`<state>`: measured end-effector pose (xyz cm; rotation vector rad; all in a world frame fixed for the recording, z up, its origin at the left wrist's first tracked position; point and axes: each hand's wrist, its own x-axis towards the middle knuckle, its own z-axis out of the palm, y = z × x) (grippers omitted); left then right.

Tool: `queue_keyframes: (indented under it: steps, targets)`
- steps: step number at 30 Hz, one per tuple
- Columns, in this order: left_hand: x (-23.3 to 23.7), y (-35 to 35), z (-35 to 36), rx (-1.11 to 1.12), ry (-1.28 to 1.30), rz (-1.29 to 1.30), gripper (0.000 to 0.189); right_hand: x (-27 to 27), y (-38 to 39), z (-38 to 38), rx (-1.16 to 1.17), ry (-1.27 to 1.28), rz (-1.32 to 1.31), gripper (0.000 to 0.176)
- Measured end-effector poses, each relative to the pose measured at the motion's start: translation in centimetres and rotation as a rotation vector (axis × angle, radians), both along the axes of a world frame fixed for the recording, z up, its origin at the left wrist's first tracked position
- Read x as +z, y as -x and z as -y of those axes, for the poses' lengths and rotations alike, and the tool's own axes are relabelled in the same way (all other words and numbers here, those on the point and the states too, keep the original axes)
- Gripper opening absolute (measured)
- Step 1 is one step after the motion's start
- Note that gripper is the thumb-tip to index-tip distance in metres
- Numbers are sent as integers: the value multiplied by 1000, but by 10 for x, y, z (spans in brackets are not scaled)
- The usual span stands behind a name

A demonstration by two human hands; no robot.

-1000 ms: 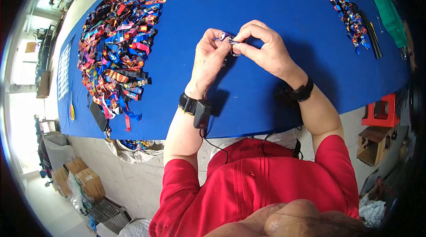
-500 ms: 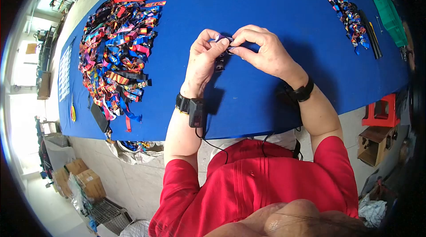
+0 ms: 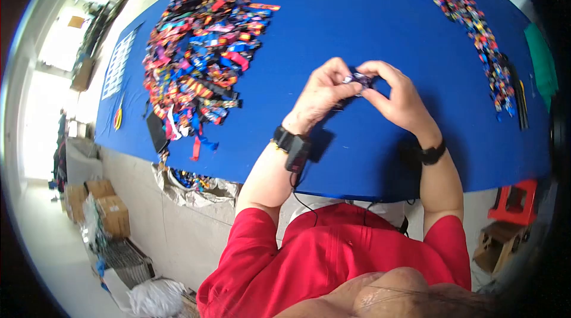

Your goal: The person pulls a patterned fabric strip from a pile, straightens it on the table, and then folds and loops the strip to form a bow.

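Note:
Between my two hands, above the blue table, is a small dark purple and white strap piece (image 3: 361, 82). My left hand (image 3: 324, 93) pinches its left side with thumb and fingers. On its right side, the thumb and fingertips of my right hand (image 3: 399, 99) close on the same piece. Its details are blurred and partly covered by my fingers. A large pile of colourful straps (image 3: 202, 56) lies on the table to the left of my hands.
The blue table (image 3: 333, 20) also bears a long row of colourful pieces (image 3: 467, 17) at the right, a black strip (image 3: 518, 101), a green tray (image 3: 540, 59) and yellow scissors (image 3: 118, 118). A red stool (image 3: 513, 202) stands beyond the near right edge.
The camera view has shifted, so the table and piles appear elsewhere in the frame. Both hands still hold the small piece, which has turned and now lies more level between them.

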<state>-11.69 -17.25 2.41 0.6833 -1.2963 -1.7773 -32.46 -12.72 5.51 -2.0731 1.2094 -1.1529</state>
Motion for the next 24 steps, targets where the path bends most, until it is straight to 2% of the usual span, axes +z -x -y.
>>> queue_keyframes:
  steps: [1,5,9,11,13,16,21,23,24]
  targets:
    - [-1,-1,1,-16,4,-11,23,2,1,-1,-4,6,-37,34]
    - [12,-1,-4,-126,-33,-55,24,7,-4,-4,33,-145,90,31]
    - [3,1,-1,-156,71,4,25,8,0,-3,42,-243,94,31]
    - [8,2,-6,-136,77,-9,25,4,2,-2,48,-281,113,32]
    - [14,0,-7,-78,188,225,22,5,2,-2,41,-273,88,31]
    - [9,5,-9,-3,321,279,21,4,1,-2,22,-289,90,28]
    - [-3,12,-10,56,313,277,22,-1,1,-1,18,-318,148,24]
    - [-3,13,-11,115,425,307,22,-4,-1,0,27,-320,193,23]
    - [-9,15,-9,128,430,243,21,-5,0,1,25,-320,167,24]
